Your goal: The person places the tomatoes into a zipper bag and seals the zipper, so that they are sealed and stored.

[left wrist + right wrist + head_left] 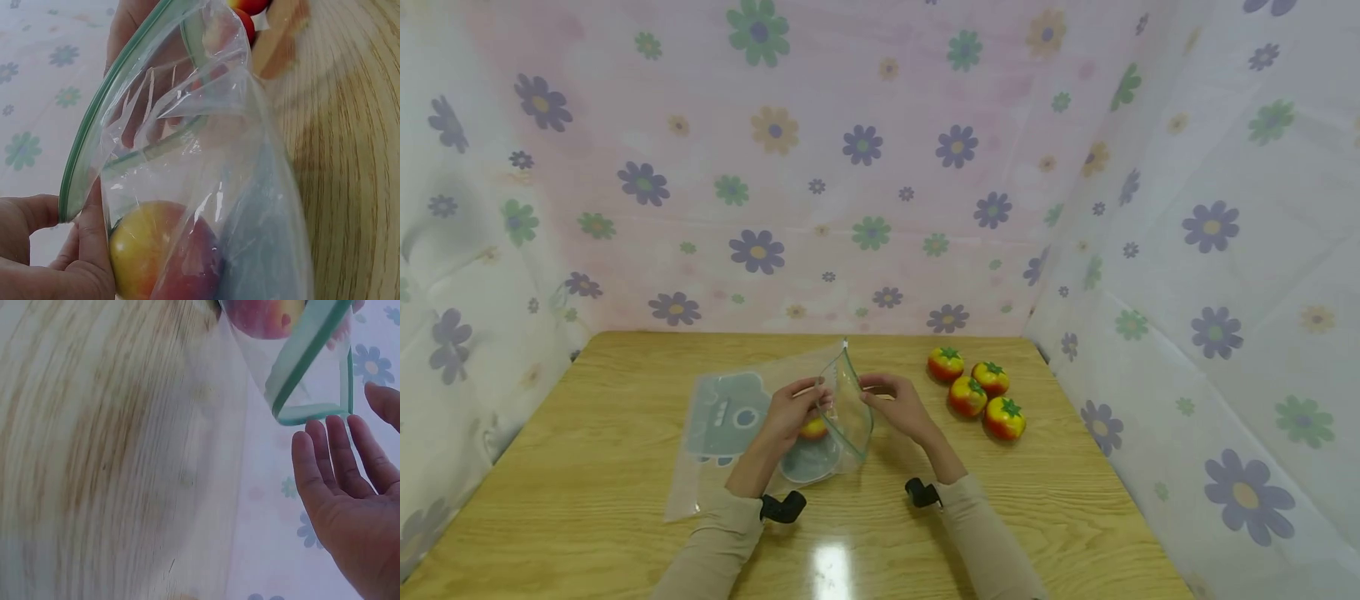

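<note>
A clear plastic zip bag (853,417) with a green seal strip lies on the table, its mouth raised and spread apart. My left hand (792,410) pinches one side of the mouth between thumb and fingers. Through the film in the left wrist view, a yellow-red tomato (156,250) shows inside the bag. My right hand (901,407) is at the opposite side of the mouth. In the right wrist view its fingers (340,456) are extended, tips at the green strip; whether they press on it I cannot tell.
Several yellow-red tomatoes (967,397) with green tops stand grouped at the back right of the wooden table (587,417). A blue-grey cartoon print (730,412) marks the flat part of the bag. Flowered cloth (820,208) hangs behind and at both sides.
</note>
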